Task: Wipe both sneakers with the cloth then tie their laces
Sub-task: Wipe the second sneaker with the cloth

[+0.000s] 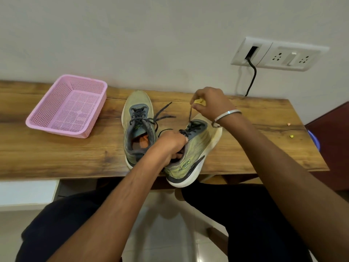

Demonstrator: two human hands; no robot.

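Note:
Two yellow-green sneakers with grey tongues and dark laces are on the wooden table [56, 152]. The left sneaker [137, 127] stands flat with its laces loose and spread to the right. The right sneaker [190, 159] is tilted, its heel hanging over the table's front edge. My left hand [170, 146] grips the right sneaker at its collar. My right hand [209, 104] is raised above that shoe's toe and pinches a dark lace [190, 115] pulled taut upward. Something yellow [199, 101] shows between the right hand's fingers; I cannot tell whether it is the cloth.
An empty pink plastic basket [68, 106] sits at the table's back left. A wall socket plate [279, 53] with a black cable [252, 76] is behind the table at the right. Small crumbs [291, 136] lie near the table's right end. My legs are below the front edge.

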